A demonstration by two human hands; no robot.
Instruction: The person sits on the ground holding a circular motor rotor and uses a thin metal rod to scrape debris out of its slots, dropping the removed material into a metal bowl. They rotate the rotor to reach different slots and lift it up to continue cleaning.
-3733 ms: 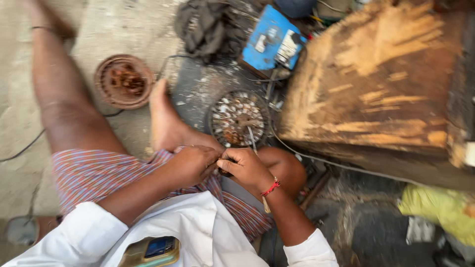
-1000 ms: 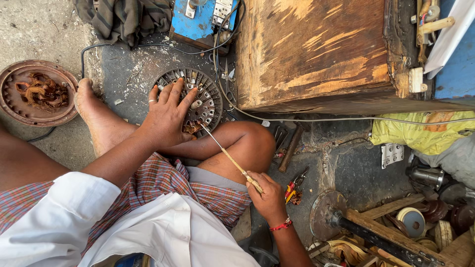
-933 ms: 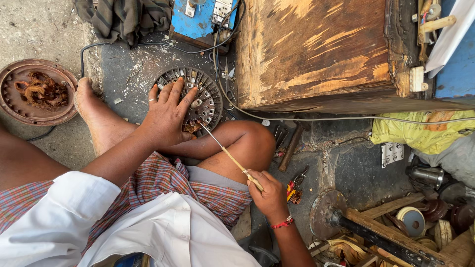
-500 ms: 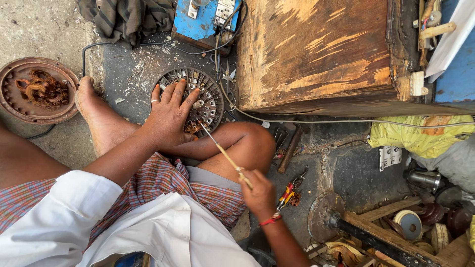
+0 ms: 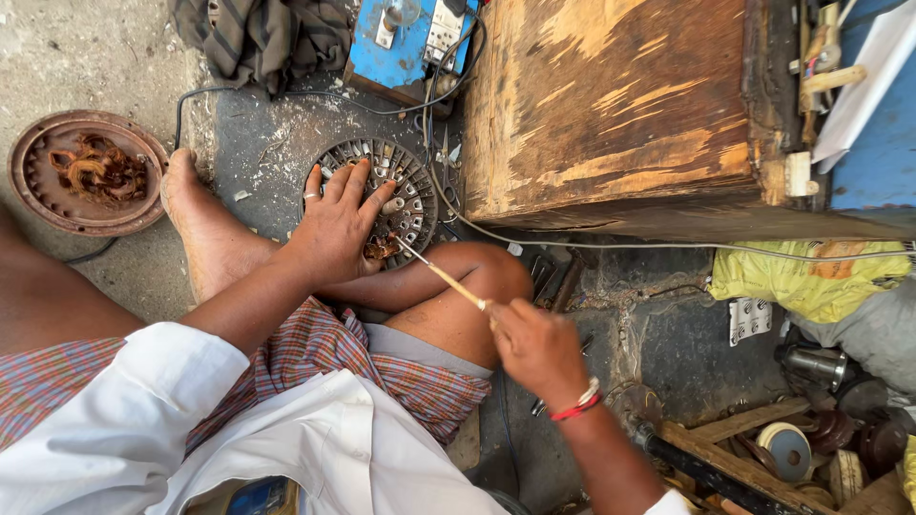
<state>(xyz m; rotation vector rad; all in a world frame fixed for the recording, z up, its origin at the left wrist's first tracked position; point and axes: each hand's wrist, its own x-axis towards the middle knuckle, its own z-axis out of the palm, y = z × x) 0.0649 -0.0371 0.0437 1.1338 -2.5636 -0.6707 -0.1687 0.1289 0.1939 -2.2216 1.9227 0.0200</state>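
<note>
The round slotted metal stator [image 5: 405, 195] lies flat on the grey floor [image 5: 258, 153] beside the wooden box [image 5: 611, 105], copper wire bunched at its near edge. The left hand [image 5: 339, 224] rests spread on it; the right hand [image 5: 534, 348] pinches a thin stick [image 5: 441, 274] poking into it.

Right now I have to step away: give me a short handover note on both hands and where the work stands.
Left hand: spread flat on the round slotted stator, steadying it on the floor.
Right hand: gripping a thin wooden stick, its tip in a slot near the copper wire tuft.
Done: most slots in view look bare; a pile of pulled copper wire sits in the rusty round cover at left.
Left: the tuft by the stick tip is still lodged.
</note>
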